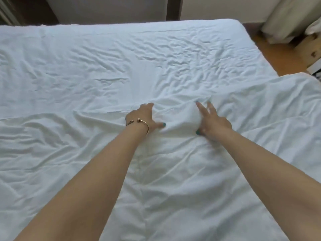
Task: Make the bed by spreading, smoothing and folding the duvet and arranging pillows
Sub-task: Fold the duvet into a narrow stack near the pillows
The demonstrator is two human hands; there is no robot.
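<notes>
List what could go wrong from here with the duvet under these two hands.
1. The left hand and right hand both work one raised fold of the duvet; pushing from there may just shift creases outward rather than flatten them.
2. The bracelet on the left wrist could snag the fabric.
3. The sheet beyond is heavily wrinkled; covering it now would likely leave the surface lumpy.

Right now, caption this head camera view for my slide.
Both hands, left hand and right hand, gather a raised fold of rumpled white duvet on the bed.
</notes>
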